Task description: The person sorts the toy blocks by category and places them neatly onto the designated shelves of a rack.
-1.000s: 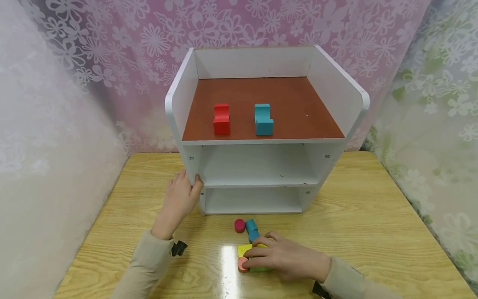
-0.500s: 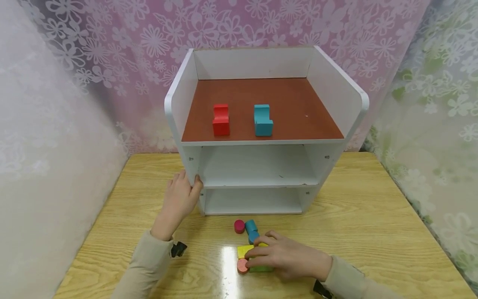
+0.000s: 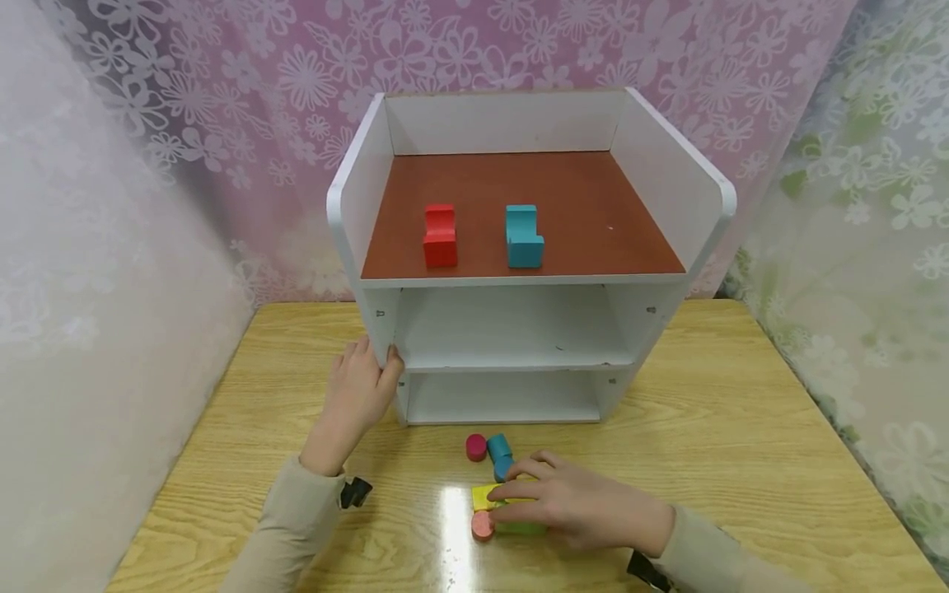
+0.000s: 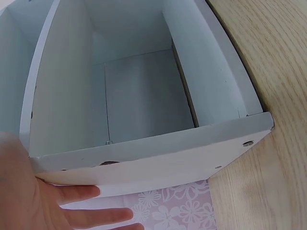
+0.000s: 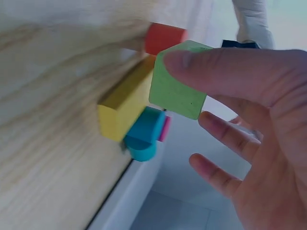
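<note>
My left hand (image 3: pixel 354 383) holds the left side panel of a small white shelf unit (image 3: pixel 515 368), thumb at its front edge. In the left wrist view, the fingers (image 4: pixel 98 217) stretch along the panel's outer face. My right hand (image 3: pixel 567 502) pinches a green block (image 5: pixel 177 86), thumb flat on its face; two fingers stand apart from it. Close beside it are a long yellow block (image 5: pixel 125 98) and a round orange-pink block (image 3: pixel 482 525). The hand partly covers the yellow and green blocks in the head view.
Two blue round blocks (image 3: pixel 499 448) and a crimson cylinder (image 3: pixel 476 447) lie between the right hand and the shelf. A red block (image 3: pixel 441 237) and a teal block (image 3: pixel 524 238) stand on the brown top. Patterned cloth (image 3: pixel 474 49) hangs behind the wooden table (image 3: pixel 712 461).
My right hand has shifted slightly right, its fingertips moving off the orange-pink block. The left hand stays on the shelf panel.
</note>
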`<action>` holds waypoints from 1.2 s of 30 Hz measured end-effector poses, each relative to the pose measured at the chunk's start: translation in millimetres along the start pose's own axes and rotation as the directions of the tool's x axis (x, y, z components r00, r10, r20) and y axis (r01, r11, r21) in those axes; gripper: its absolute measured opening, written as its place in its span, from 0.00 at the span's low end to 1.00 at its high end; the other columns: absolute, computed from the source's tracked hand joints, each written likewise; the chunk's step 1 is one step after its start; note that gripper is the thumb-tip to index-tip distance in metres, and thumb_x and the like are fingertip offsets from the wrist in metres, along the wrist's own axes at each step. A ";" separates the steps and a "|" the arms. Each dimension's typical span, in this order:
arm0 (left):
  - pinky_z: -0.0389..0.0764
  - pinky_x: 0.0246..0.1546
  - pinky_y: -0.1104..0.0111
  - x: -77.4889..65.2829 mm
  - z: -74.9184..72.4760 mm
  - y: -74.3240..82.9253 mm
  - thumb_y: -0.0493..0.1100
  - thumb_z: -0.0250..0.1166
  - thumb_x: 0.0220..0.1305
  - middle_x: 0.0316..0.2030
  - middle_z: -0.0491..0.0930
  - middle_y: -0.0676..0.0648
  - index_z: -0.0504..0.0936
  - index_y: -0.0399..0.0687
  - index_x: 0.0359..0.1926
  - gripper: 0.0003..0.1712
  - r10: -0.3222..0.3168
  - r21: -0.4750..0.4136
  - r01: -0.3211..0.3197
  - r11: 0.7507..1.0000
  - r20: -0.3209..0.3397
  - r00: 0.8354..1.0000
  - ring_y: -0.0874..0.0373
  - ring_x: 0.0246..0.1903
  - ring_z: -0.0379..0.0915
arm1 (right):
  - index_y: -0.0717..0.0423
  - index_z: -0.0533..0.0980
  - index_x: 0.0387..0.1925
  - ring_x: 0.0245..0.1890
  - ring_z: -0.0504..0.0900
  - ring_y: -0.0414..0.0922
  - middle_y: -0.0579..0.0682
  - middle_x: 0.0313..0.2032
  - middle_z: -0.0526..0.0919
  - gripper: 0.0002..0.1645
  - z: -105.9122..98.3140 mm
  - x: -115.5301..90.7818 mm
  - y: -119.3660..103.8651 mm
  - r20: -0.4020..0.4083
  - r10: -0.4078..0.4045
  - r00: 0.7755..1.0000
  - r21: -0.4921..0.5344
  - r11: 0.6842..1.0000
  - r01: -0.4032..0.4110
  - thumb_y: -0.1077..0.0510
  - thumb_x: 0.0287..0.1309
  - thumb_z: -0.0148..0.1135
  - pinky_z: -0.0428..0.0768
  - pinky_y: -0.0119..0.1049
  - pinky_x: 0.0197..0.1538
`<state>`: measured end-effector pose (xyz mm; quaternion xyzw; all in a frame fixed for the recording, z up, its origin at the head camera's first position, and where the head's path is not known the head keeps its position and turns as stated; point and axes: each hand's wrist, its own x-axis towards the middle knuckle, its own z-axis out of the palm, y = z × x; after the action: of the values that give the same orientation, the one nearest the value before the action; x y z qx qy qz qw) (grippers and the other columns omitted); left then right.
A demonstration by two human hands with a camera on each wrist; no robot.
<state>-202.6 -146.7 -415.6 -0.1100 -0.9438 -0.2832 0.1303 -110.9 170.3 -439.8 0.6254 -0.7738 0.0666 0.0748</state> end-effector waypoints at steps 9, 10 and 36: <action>0.68 0.45 0.48 0.2 0.4 -1.0 0.53 0.41 0.75 0.43 0.76 0.38 0.73 0.39 0.55 0.25 0.007 0.000 -0.007 1.000 -0.004 1.000 0.39 0.46 0.70 | 0.47 0.77 0.59 0.57 0.73 0.45 0.43 0.58 0.77 0.43 -23.8 3.7 1.2 -0.019 0.016 1.000 0.012 1.000 -0.015 0.61 0.34 0.81 0.73 0.44 0.56; 0.68 0.45 0.48 0.1 0.2 -0.8 0.53 0.41 0.75 0.44 0.76 0.38 0.72 0.39 0.56 0.25 0.008 0.001 -0.008 1.000 -0.005 1.000 0.39 0.46 0.70 | 0.47 0.77 0.59 0.57 0.73 0.45 0.44 0.58 0.77 0.43 -26.9 4.2 1.3 -0.012 0.022 1.000 0.014 1.000 -0.021 0.58 0.34 0.82 0.73 0.44 0.56; 0.65 0.53 0.43 -1.3 -4.1 3.0 0.56 0.38 0.75 0.46 0.75 0.37 0.74 0.39 0.55 0.29 -0.020 0.099 0.018 0.995 0.015 1.000 0.35 0.52 0.68 | 0.49 0.73 0.62 0.53 0.72 0.41 0.42 0.54 0.76 0.38 -118.9 4.1 9.3 -0.150 0.070 0.986 0.048 0.997 -0.063 0.41 0.52 0.72 0.66 0.40 0.58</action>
<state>-199.8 -146.7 -411.2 -0.0968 -0.9586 -0.2365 0.1255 -117.0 191.7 -322.5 0.5938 -0.7847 0.1331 0.1179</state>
